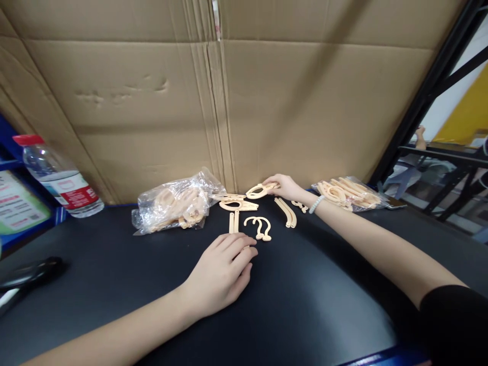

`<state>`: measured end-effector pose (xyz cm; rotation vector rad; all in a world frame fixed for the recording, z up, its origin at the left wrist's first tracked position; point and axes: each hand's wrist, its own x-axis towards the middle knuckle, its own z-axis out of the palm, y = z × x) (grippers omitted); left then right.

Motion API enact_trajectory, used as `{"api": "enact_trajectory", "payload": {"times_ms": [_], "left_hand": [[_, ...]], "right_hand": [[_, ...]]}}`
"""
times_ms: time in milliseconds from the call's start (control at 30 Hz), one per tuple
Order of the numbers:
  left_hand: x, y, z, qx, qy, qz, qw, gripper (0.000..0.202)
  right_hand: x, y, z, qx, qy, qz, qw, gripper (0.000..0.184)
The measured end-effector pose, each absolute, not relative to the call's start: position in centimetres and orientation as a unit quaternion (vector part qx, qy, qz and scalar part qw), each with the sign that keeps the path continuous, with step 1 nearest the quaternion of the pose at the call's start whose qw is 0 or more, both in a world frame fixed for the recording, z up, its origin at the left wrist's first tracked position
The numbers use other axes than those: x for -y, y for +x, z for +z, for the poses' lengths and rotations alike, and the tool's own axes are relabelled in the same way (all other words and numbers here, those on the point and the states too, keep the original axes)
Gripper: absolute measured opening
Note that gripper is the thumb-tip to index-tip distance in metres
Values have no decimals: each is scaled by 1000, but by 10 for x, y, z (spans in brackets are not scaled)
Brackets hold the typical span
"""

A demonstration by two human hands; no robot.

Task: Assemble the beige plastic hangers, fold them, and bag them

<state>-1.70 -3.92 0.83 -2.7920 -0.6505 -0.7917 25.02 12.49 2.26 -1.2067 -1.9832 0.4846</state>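
My right hand [285,187], a beaded bracelet at its wrist, pinches a beige oval hanger piece [256,191] near the cardboard. Next to that piece lie more beige hanger pieces [232,205]. My left hand [224,267] rests on the black table with its fingers curled. A bit of beige shows at its fingertips, but most of whatever is under them is hidden. Just beyond those fingers are two straight beige strips [234,222]. Two beige hanger hooks [263,229] lie to their right, and farther right are two curved hanger arms [285,213].
Clear plastic bags of beige parts lie on the left [175,203] and right [348,193]. A red-capped water bottle [63,178] stands at the far left, with a black object [30,272] nearer. A cardboard sheet [152,101] walls off the back; a black metal frame [423,109] rises at right.
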Motion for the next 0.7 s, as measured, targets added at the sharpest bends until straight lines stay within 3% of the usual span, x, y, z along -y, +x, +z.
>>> {"api": "enact_trajectory", "payload": {"times_ms": [200,400,567,700], "left_hand": [[40,-18,6,223,-929,-293,15,25],[50,-9,8,334,-849,-371,-174,29],[59,5,10,384,-756,-383,-367,30],[64,10,10,372,-743,-365,-421,22]], "right_hand": [[-77,271,35,676,-468,291,489,27],[-2,265,38,628,-399,397,537,33],[37,237,34,665,-343,450,487,36],[52,221,30,688,-295,490,447,36]]}}
